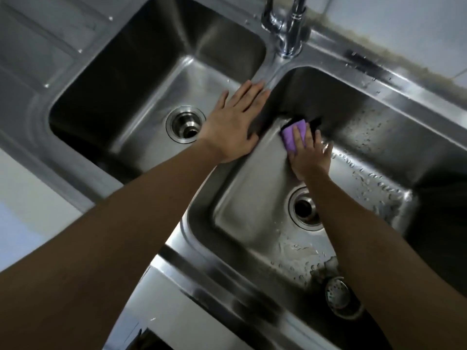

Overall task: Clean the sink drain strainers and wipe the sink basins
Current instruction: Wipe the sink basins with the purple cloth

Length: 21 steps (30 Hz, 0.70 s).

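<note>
A stainless double sink fills the view. My left hand [233, 120] lies flat, fingers spread, on the divider between the basins. My right hand [309, 155] presses a purple sponge [290, 135] against the far left corner of the right basin [252, 188]. The right drain [304, 209] is an open hole, partly hidden by my forearm. A round perforated strainer [337, 293] lies against the near wall of the right basin. The left basin [156, 79] has its drain [185, 123] with a fitting seated in it.
A chrome faucet [285, 29] rises behind the divider. Water drops and streaks cover the right basin's floor and near corner. A ribbed drainboard [38, 46] lies to the left, and the steel front rim [202, 281] runs along the near side.
</note>
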Available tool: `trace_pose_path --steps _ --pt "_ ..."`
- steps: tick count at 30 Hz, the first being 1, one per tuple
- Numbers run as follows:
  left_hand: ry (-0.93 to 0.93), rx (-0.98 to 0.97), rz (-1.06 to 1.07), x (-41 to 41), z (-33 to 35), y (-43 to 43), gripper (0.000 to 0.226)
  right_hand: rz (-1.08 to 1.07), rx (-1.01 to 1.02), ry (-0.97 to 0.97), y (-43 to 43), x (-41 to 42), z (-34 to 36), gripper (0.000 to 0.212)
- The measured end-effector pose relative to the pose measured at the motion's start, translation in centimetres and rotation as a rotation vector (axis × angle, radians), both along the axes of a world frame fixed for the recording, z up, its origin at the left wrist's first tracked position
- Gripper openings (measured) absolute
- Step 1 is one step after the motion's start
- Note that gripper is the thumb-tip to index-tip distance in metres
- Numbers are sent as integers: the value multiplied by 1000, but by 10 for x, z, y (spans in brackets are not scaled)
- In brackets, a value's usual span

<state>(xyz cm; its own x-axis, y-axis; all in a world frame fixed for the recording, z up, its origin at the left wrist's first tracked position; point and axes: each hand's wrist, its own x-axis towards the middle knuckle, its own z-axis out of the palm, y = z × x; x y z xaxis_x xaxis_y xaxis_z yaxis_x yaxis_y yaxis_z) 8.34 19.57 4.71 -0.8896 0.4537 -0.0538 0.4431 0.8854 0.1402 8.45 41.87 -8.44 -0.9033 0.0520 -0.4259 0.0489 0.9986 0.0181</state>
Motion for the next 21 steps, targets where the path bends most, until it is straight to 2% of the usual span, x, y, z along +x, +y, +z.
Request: trace_pose_path --steps 2,6,12,17,21 --pt "-5 21 -1 -1 0 -1 81 -90 3 10 27 21 -2 61" --pt "-6 53 1 -3 -4 -2 82 -403 27 -2 94 75 -6 63" --pt "-20 47 6 -2 -3 -2 81 -889 -87 142 136 114 -6 67" --pt "-17 51 10 -2 -3 -1 79 -1056 -158 190 84 75 -9 67" --pt "-15 84 22 -3 -6 -3 78 -858 -225 200 0 29 -12 65"
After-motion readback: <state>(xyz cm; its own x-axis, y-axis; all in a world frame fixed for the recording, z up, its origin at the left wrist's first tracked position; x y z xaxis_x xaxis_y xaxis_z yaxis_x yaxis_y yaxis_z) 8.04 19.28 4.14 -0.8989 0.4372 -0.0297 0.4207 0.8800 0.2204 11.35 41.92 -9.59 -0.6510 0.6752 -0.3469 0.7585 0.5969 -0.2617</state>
